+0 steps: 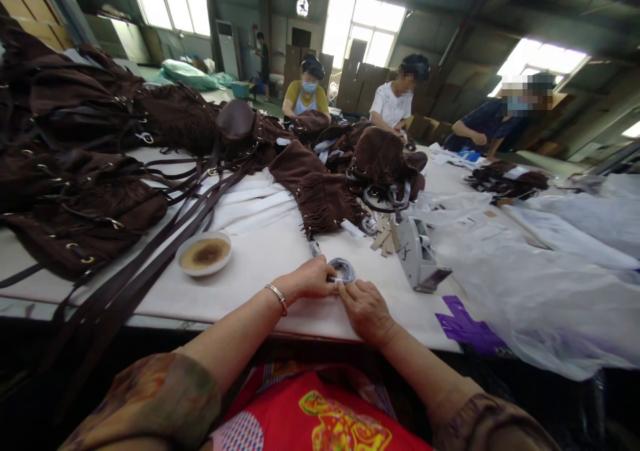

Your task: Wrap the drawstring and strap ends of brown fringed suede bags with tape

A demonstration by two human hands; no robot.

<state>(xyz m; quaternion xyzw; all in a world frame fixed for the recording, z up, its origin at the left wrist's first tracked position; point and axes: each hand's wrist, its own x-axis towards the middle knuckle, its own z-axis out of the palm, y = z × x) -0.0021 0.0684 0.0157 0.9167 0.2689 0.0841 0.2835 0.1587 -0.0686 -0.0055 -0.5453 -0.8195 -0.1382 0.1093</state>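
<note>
The left hand (317, 278) clamps its fingers on the coil (343, 270), at twelve o'clock over the desk (270, 258). The right hand (367, 310) touches its six-o'clock edge; finger closure unclear. Apparent step: fastening; next move calls for steady holding.

Fingers (354, 292) hide part of the coil (343, 267); the left edge crops brown bags (85, 204).

From my end I could read no sure word, brand or number. On the dispenser (417, 264) I made out a dark mark (404, 251), roughly like an X with extra strokes, but couldn't tell which character it was. The yellow print (345, 426) on the red cloth (280, 408) showed no legible lettering. The wall disc (302, 6) was too small to read.
</note>
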